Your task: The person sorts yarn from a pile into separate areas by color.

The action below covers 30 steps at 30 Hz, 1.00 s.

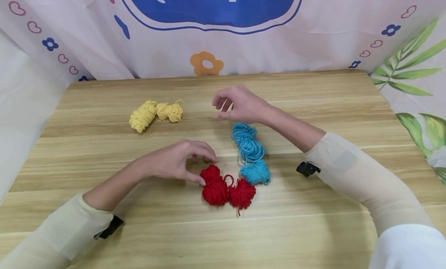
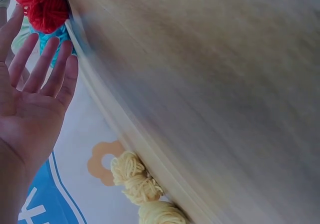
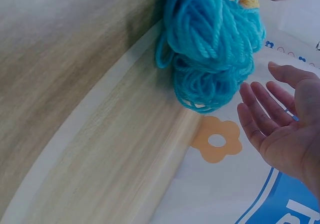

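Note:
Two red yarn bundles, a larger one (image 1: 215, 191) and a smaller one (image 1: 242, 193), lie side by side on the wooden table. My left hand (image 1: 179, 158) is at the left of the larger one, its thumb tip overlapping the yarn's edge in the head view and its fingers loosely bent. Behind the red yarn, a long blue yarn bundle (image 1: 251, 149) meets a smaller blue bundle (image 1: 256, 172). Past the far end of the blue yarn hovers my right hand (image 1: 244, 104), fingers relaxed and holding nothing; the right wrist view shows its palm beside the blue yarn (image 3: 210, 28).
Yellow yarn bundles (image 1: 143, 116) lie at the back left of the table (image 1: 296, 230). A printed cloth (image 1: 167, 54) with a blue emblem hangs behind the far edge. Small black cameras (image 1: 308, 168) are strapped to both sleeved forearms.

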Tool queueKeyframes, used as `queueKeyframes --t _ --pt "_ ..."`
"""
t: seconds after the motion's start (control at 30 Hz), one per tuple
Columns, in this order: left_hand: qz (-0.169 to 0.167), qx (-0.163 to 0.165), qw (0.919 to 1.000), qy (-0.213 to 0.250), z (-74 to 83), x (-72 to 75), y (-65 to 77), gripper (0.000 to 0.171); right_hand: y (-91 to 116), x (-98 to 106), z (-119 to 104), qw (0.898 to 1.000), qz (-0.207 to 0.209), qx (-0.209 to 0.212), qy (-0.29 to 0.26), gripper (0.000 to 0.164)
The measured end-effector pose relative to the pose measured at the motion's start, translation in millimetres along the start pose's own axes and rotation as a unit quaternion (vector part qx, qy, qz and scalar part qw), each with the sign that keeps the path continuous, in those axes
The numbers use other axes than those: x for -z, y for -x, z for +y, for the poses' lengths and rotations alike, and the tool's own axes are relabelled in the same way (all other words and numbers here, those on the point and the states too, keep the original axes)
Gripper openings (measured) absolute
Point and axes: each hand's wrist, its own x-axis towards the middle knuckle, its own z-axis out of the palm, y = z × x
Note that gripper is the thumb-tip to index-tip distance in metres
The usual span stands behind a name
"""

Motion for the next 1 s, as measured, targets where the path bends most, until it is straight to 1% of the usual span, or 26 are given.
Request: queueKeyframes --t 0.17,0.4,0.53,0.77,1.0 --pt "-0.015 -0.004 0.9999 0.005 0.0 -1.2 -2.0 0.049 4.2 0.1 -0.1 1.000 0.004 0.007 -0.004 0.023" --pt "-0.033 -0.011 0.9993 0.010 -1.8 -3.0 -3.8 0.047 11.6 1.4 -1.0 1.000 0.005 0.001 0.000 0.023" --pt "-0.037 -0.014 0.9992 0.002 -1.7 -4.7 -5.4 0.045 15.7 1.4 0.1 1.000 0.001 0.001 0.003 0.023" --pt "-0.045 -0.001 0.9990 0.005 -0.4 -6.7 -7.4 0.044 22.4 1.2 1.8 1.000 -0.003 0.004 0.002 0.023" --pt "-0.045 -0.013 0.9989 0.007 -1.2 -8.2 -8.0 0.042 32.3 -0.1 5.9 1.000 -0.009 0.003 0.003 0.024"
